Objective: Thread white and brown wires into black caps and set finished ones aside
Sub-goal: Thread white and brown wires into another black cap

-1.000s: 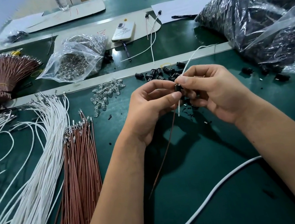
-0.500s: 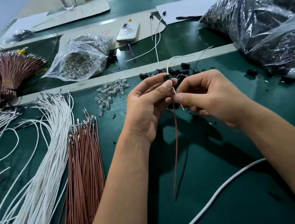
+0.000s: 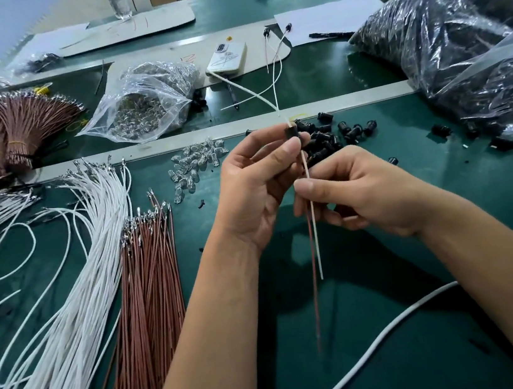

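My left hand pinches a black cap between thumb and forefinger, held up above the green table. A white wire and a brown wire hang straight down out of the cap. My right hand pinches both wires just below the cap. Loose black caps lie in a heap behind my hands. Two finished pieces lie at the back by a phone.
White wires and brown wires lie fanned out at the left. Clear bulbs are scattered beside the caps. Bags of black caps fill the right; a bag of bulbs sits behind. A thick white cable crosses the near table.
My left hand has lifted the cap up and away from me. My right hand has slid down the wires, and the white wire now hangs straight beside the brown one.
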The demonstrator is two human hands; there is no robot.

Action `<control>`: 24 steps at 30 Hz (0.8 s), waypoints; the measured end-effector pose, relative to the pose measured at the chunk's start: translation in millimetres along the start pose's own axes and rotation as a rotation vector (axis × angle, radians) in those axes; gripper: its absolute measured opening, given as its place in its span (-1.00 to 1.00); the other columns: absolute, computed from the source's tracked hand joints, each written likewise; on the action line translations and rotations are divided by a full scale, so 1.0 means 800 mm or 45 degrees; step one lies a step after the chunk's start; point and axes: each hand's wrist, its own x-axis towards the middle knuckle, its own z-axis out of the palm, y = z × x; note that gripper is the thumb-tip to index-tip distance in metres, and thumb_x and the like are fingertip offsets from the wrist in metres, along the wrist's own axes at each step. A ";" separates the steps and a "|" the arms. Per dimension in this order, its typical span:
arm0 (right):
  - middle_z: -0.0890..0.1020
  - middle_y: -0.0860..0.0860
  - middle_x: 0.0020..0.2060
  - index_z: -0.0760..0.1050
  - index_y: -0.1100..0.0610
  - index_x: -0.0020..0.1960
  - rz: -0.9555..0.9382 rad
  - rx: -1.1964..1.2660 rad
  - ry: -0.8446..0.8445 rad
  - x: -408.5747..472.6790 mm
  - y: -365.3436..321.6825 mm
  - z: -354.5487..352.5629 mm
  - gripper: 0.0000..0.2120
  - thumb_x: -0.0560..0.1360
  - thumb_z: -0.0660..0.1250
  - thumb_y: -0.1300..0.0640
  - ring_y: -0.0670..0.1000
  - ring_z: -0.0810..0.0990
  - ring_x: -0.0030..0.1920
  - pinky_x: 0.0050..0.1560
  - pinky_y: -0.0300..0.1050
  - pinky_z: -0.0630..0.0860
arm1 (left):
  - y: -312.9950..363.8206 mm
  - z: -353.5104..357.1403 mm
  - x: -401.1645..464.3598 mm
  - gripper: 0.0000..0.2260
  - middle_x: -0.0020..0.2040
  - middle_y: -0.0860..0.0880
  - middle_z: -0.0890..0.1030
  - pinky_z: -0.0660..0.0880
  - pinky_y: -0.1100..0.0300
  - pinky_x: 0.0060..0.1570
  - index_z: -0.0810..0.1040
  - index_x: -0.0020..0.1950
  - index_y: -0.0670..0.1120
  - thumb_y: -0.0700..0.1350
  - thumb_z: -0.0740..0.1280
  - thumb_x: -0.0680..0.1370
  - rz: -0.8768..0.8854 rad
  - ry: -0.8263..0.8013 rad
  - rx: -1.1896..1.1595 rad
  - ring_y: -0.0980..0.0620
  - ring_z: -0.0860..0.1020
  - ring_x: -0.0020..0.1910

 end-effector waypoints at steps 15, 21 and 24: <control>0.58 0.04 -0.38 0.65 0.16 -0.13 0.054 -0.045 0.152 0.003 -0.002 0.004 -0.74 0.57 0.39 -0.02 -0.10 0.44 -0.50 -0.61 -0.31 0.25 | -0.001 -0.004 0.005 -0.81 -0.17 -0.15 0.69 0.54 0.24 -0.34 0.62 -0.08 -0.17 -0.29 0.46 0.34 0.031 0.115 0.078 0.06 0.56 -0.38; 0.58 0.09 -0.41 0.65 0.13 -0.23 0.103 -0.114 0.040 0.000 -0.001 -0.005 -0.77 0.60 0.42 0.19 -0.09 0.42 -0.54 -0.61 -0.31 0.26 | -0.005 -0.002 0.004 -0.84 -0.18 -0.12 0.68 0.56 0.27 -0.24 0.61 -0.07 -0.17 -0.40 0.42 0.46 0.041 0.156 0.176 0.07 0.60 -0.31; 0.54 0.12 -0.44 0.63 0.27 -0.18 0.243 -0.184 -0.237 -0.005 0.000 -0.010 -0.77 0.55 0.41 0.11 -0.09 0.38 -0.56 -0.61 -0.31 0.27 | -0.005 -0.002 0.004 -0.84 -0.17 -0.14 0.68 0.55 0.28 -0.23 0.62 -0.09 -0.17 -0.41 0.42 0.45 0.056 0.173 0.166 0.06 0.61 -0.28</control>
